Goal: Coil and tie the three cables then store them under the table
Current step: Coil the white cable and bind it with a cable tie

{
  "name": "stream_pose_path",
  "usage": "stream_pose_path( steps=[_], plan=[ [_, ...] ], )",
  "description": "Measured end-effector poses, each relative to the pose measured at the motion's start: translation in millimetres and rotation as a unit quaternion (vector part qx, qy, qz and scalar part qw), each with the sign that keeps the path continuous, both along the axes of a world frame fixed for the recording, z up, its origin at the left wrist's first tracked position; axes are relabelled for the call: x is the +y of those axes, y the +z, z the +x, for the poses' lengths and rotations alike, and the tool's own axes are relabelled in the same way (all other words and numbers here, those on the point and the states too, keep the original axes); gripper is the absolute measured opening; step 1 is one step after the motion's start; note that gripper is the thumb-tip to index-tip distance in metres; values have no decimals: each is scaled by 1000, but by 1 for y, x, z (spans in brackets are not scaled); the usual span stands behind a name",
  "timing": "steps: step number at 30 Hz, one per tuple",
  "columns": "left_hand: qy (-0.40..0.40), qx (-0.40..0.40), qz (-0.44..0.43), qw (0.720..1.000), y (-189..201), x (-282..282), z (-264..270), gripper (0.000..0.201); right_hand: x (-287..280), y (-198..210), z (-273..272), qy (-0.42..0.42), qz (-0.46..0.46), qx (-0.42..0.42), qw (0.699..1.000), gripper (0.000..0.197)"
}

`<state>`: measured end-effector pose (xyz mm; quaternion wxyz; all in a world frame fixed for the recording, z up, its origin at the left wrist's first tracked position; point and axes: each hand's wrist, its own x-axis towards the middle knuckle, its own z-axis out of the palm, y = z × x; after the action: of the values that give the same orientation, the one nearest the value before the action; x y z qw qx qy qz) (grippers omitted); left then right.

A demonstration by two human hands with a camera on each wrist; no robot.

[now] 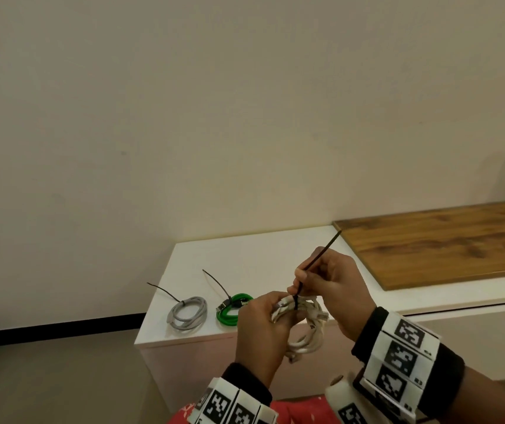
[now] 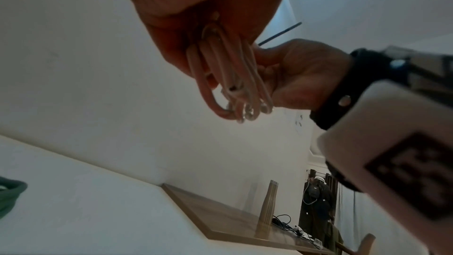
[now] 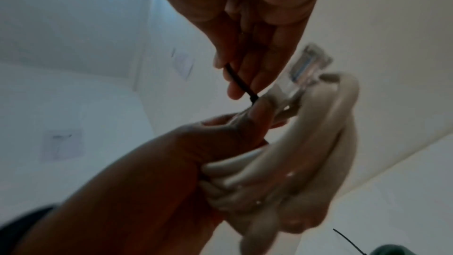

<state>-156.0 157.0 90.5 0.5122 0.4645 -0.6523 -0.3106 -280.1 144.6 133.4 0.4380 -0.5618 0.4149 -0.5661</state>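
Note:
My left hand (image 1: 259, 319) grips a coiled white network cable (image 1: 306, 328) in the air above the white table's (image 1: 245, 258) front edge. A black zip tie (image 1: 317, 258) wraps the coil, and my right hand (image 1: 330, 283) pinches its long tail, which points up and to the right. The left wrist view shows the cable loops (image 2: 228, 77) hanging from my palm. In the right wrist view a clear plug (image 3: 304, 73) sticks out of the coil beside the tie (image 3: 241, 84). A grey coiled cable (image 1: 187, 313) and a green coiled cable (image 1: 231, 309), each tied with a black zip tie, lie on the table.
A wooden board (image 1: 447, 240) lies on the table's right half against the wall. Farther right on the board stand a tall metal bottle (image 2: 268, 208) and some loose dark wires (image 2: 285, 222). Bare floor (image 1: 55, 377) lies left of the table.

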Motion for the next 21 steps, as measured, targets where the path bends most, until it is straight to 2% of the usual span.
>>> stream_pose_path(
  steps=[3, 7, 8, 11, 13, 15, 17, 18, 19, 21],
  plan=[
    [7, 9, 24, 1000, 0, -1, 7, 19, 6, -7, 8, -14, -43, 73, 996, 10],
    [24, -20, 39, 999, -3, -6, 9, 32, 13, -21, 17, -43, -69, 134, 988, 10],
    [25, -31, 36, 999, -4, -9, 8, 38, 13, -23, 18, -50, -75, 156, 984, 13],
    [23, -59, 34, 997, -8, -15, 6, 45, 17, -27, 19, -59, -87, 213, 971, 42],
    [12, -64, 43, 997, -11, -16, 4, 45, 18, -31, 19, -59, -80, 236, 967, 47],
    [4, -43, 49, 998, -14, -16, 5, 38, 14, -32, 17, -57, -68, 203, 975, 33],
    [4, -6, 47, 999, -15, -20, 7, 20, 5, -30, 13, -48, -41, 112, 992, 11],
    [3, 8, 49, 999, -16, -23, 9, 8, 1, -27, 10, -39, -23, 70, 997, 8],
    [4, 15, 50, 999, -17, -27, 11, 6, -5, -24, 7, -29, -7, 51, 998, 6],
    [11, 28, 60, 998, -22, -35, 14, 7, -16, -26, 0, -14, 27, 73, 997, 11]
  ],
)
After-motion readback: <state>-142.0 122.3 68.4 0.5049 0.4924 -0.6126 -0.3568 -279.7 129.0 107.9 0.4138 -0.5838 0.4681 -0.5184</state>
